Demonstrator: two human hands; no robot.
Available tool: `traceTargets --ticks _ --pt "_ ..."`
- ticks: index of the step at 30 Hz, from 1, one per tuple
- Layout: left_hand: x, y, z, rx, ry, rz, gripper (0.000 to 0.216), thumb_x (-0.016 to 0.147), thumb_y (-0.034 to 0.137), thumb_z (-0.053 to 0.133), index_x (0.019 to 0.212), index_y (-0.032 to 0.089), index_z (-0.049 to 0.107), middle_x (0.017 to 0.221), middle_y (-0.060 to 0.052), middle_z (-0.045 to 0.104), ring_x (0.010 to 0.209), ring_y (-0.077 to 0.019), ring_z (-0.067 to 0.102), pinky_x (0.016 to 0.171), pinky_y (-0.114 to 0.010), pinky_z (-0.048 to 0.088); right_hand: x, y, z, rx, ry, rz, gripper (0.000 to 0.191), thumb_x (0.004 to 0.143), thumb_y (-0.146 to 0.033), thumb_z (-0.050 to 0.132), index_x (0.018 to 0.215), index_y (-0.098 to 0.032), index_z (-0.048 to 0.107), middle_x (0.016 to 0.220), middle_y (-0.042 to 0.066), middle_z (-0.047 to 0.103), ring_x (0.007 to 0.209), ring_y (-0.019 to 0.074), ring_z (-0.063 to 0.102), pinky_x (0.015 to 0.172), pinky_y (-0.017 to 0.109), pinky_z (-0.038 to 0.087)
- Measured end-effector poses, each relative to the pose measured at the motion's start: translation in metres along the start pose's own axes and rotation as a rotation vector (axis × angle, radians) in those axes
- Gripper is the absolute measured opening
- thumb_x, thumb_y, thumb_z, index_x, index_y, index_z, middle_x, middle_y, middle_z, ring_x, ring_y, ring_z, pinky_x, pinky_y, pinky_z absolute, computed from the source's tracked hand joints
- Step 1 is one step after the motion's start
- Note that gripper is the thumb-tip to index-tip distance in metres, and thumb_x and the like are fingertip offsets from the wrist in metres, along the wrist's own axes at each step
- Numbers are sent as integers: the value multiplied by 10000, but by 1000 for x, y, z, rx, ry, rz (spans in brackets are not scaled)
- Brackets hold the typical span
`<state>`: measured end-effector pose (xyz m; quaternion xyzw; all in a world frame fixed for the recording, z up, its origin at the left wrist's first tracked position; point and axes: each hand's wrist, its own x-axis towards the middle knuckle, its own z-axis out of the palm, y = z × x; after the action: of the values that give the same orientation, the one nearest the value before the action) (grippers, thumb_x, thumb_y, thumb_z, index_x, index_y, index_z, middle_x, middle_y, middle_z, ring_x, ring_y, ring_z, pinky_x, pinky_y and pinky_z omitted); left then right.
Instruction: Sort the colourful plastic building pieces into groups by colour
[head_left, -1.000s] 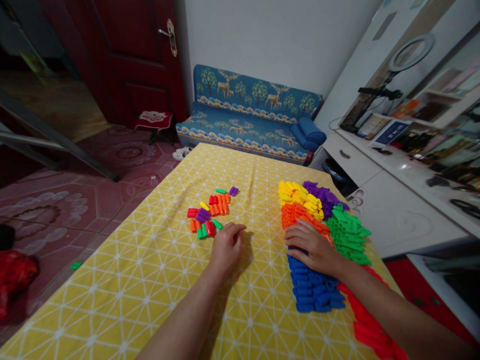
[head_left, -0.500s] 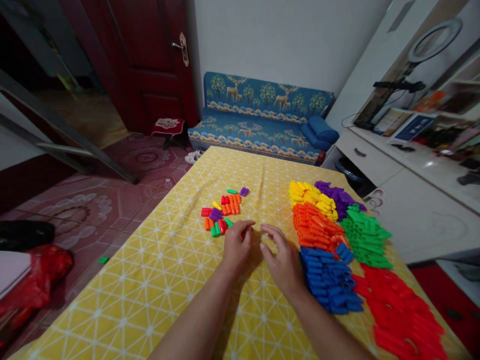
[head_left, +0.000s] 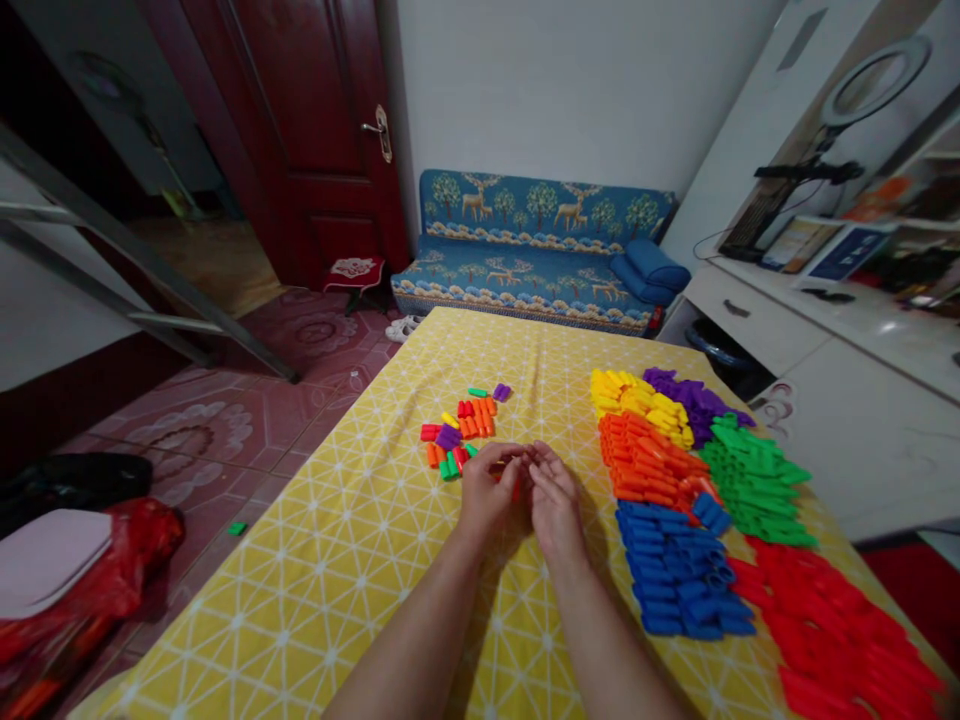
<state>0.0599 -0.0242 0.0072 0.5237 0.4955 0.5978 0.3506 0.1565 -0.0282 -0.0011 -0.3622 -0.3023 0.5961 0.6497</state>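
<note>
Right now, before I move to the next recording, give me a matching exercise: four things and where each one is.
Things:
1. orange pile
2. sofa
3. right hand
4. purple pile

Places:
A. close beside the left hand
B. just beyond the green pile
C. between the yellow pile and the blue pile
D. along the white wall

Pairs: 1-C, 2-D, 3-A, 4-B

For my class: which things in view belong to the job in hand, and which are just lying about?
Apparently in use:
left hand
right hand
small mixed group of coloured pieces
yellow pile
orange pile
purple pile
green pile
blue pile
red pile

Just lying about:
green piece on the floor
red bag
white shoes
stool
</note>
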Motion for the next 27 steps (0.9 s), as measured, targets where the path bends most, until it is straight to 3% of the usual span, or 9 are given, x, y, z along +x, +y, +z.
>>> traceTargets --ticks 4,8,15,20,27 --pt "0 -4 0 40 -38 58 209 792 93 575 900 165 740 920 -77 734 853 -172 682 759 -284 540 0 -1 -1 -113 -33 -60 363 719 -288 712 1064 -222 619 1076 44 655 1045 202 621 951 366 496" --pt "-3 -6 -1 251 -130 187 325 752 -7 525 904 184 740 895 -56 737 845 -163 671 787 -285 517 -2 2 -4 -421 -20 -179 269 765 -256 641 1032 -217 638 1053 51 671 998 215 622 898 363 500" --pt "-6 -4 -5 591 -203 204 237 825 117 564 959 206 738 860 -63 716 803 -184 637 678 -262 458 -4 13 -8 -717 33 -288 259 812 -220 550 1037 -261 670 1075 43 691 999 225 633 894 385 512" --pt "-5 -1 -5 624 -207 203 196 823 124 555 901 207 714 835 -59 672 815 -185 617 669 -252 433 -6 14 -9 -738 76 -306 270 816 -210 553 1038 -275 691 1044 32 711 966 227 656 862 377 526" --pt "0 -6 -5 409 -2 90 134 741 84 542 747 172 643 745 -23 645 692 -146 588 651 -250 453 -13 5 2 -556 -20 -279 245 848 -268 584 1074 -243 676 1087 60 705 986 222 664 894 378 525"
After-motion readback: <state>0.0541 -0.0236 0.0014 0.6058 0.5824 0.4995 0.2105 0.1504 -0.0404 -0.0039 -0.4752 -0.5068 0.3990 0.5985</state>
